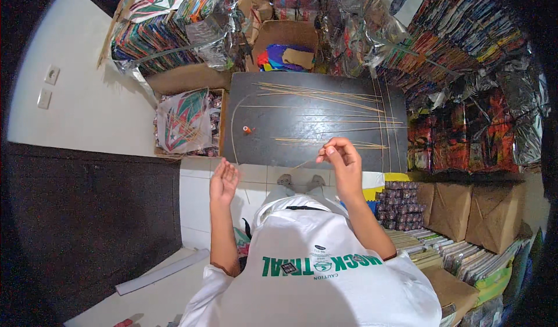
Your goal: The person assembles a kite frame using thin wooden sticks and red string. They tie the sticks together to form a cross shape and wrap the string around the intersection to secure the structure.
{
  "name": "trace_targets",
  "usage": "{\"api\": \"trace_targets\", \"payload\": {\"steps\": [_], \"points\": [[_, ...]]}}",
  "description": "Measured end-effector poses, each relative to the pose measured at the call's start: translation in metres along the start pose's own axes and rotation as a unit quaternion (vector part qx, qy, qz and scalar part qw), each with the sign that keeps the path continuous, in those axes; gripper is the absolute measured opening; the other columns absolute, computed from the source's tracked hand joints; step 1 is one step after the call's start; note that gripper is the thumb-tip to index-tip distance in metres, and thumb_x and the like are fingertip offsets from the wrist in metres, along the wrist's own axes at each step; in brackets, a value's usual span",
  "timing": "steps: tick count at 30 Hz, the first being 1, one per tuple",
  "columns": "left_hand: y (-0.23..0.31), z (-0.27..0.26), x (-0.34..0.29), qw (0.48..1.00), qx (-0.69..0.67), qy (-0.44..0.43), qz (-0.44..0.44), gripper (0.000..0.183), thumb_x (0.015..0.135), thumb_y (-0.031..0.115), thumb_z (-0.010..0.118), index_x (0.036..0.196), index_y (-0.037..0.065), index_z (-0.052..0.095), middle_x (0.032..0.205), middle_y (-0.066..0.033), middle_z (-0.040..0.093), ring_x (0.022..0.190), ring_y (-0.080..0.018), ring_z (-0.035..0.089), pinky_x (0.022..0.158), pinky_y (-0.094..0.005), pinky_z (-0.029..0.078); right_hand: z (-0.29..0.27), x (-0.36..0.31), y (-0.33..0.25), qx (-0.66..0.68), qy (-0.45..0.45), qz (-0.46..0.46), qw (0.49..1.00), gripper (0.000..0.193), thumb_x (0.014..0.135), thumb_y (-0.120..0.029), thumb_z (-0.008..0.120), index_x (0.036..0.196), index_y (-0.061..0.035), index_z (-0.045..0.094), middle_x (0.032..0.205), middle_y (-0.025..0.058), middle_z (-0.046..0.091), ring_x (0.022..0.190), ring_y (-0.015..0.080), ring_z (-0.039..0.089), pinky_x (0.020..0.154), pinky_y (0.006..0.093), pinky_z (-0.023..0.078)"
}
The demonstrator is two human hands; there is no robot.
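My right hand (342, 163) is raised above the near edge of the dark table (273, 150), thumb and fingers pinched on a thin bamboo stick (303, 164) that points down to the left. My left hand (225, 182) is held up just off the table's near left corner, fingers stretched and nothing visible in it. Right beside it, a thin curved strip (234, 132) bends along the table's left side. A small orange thread spool (247, 130) stands near this strip. Several long bamboo sticks (325, 95) lie roughly lengthwise across the table, with a few crossing them at the right end.
An open carton (222, 124) at the table's left holds wrapped pieces and a printed kite-like sheet (184, 121). Behind stands another carton (285, 33) with colourful sheets. Tall bundles of folded printed sheets (465, 25) crowd the back and right. Small dark packets (400, 205) are stacked near right.
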State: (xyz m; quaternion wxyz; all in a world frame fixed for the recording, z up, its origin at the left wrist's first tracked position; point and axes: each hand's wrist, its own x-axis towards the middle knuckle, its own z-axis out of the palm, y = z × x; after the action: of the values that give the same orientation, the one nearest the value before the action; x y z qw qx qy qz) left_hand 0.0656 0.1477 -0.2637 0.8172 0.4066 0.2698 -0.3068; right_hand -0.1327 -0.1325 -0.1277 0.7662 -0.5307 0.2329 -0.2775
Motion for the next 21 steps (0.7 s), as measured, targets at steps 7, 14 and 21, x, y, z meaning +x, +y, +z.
{"api": "trace_targets", "payload": {"steps": [7,14,21], "points": [[0.025,0.054,-0.042,0.984,0.035,-0.080,0.153,0.029,0.100,0.007,0.061,0.128,0.004,0.055,0.102,-0.0082,0.067,0.092,-0.0197,0.069,0.084,-0.0336,0.063,-0.029,0.012,-0.005,0.055,0.088,0.025,0.994,0.008,0.102,-0.016,0.058,0.103,-0.0084,0.059,0.093,0.0035,0.064,0.083,0.0134,0.065,0.080,0.0311,0.055],[0.007,0.124,-0.075,0.969,0.093,-0.113,0.200,0.027,0.100,0.007,0.061,0.124,0.003,0.050,0.104,-0.0113,0.063,0.091,-0.0219,0.069,0.083,-0.0381,0.063,-0.079,0.023,-0.018,0.104,0.134,0.029,0.985,0.016,0.102,-0.020,0.058,0.111,-0.0072,0.061,0.099,0.0042,0.067,0.088,0.0141,0.067,0.082,0.0295,0.053],[-0.023,0.161,-0.092,0.965,0.103,-0.144,0.195,0.025,0.100,0.007,0.060,0.122,0.005,0.049,0.105,-0.0131,0.062,0.095,-0.0248,0.069,0.086,-0.0429,0.063,-0.104,0.011,-0.030,-0.099,0.258,0.024,0.961,0.040,0.103,-0.025,0.058,0.137,-0.0045,0.054,0.123,0.0081,0.066,0.111,0.0138,0.063,0.096,0.0257,0.045]]}}
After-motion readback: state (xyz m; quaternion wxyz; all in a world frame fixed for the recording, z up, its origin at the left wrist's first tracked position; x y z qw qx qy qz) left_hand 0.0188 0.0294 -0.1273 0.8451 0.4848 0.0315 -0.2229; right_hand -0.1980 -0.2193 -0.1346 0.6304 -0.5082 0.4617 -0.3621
